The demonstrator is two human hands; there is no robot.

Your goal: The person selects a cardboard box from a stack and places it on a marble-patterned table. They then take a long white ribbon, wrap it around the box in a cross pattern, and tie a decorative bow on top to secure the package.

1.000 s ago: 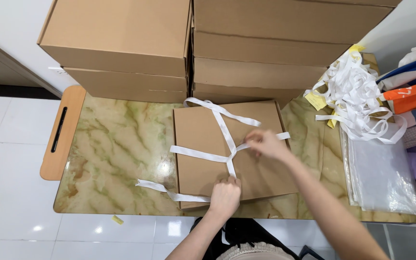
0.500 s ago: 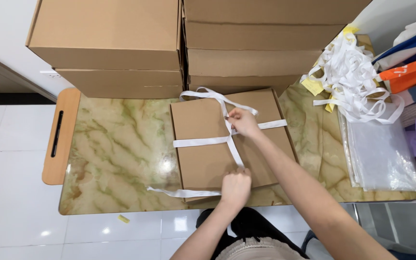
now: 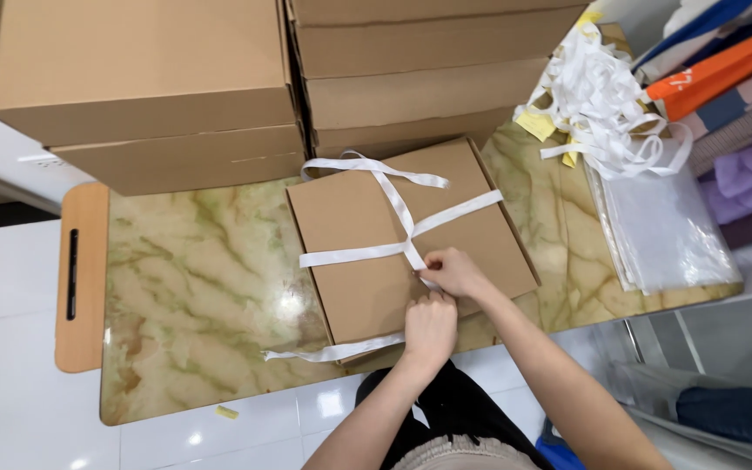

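Flat box (image 3: 393, 244) lies on the counter (image 3: 193, 296), ribbon (image 3: 398, 218) crossed over it; right hand (image 3: 453, 272) pinches the ribbon at the crossing; left hand (image 3: 429, 326), just nearer, grips its tail, fingers closed.

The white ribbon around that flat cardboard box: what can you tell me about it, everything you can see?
The white ribbon is a flat, thin tape, like plastic or fabric. It crosses over the lid of the brown cardboard box, one band running sideways, another lengthways. A loose loop lies at the box's far edge, and a free end trails onto the marbled green tabletop at the near left corner. The right hand and left hand pinch it just below the crossing, near the box's front edge.
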